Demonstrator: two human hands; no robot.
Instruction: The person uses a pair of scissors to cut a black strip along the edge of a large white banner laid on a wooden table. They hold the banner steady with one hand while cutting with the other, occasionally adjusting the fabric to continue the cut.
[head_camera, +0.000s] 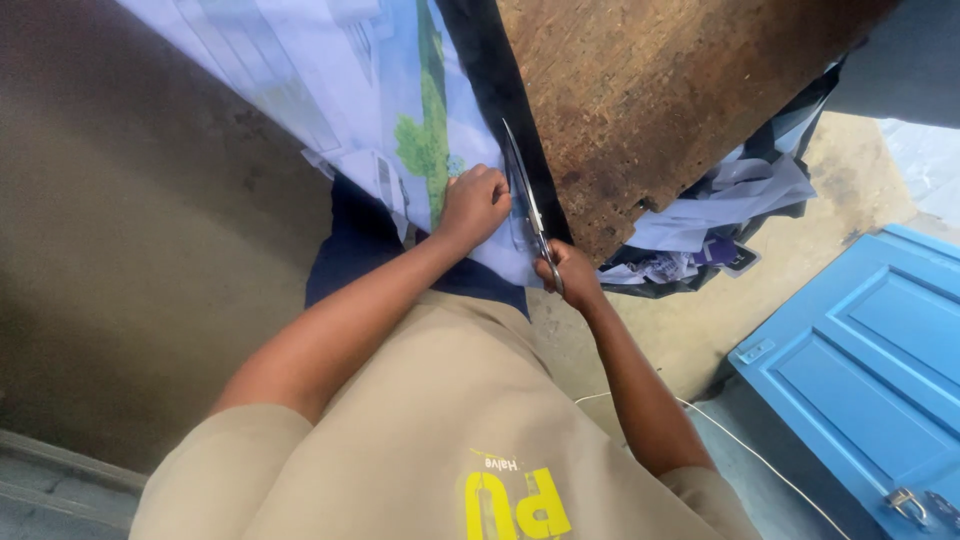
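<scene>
Our left hand (475, 205) presses the printed sheet (400, 100); our right hand (570, 275) grips scissors (528, 205), which could nick nearby knuckles.

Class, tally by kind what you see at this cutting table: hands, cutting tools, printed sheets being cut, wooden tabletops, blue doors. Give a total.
Hands: 2 (left hand, right hand)
Scissors: 1
Printed sheet: 1
Wooden tabletop: 1
Blue door: 1
Total: 6
</scene>
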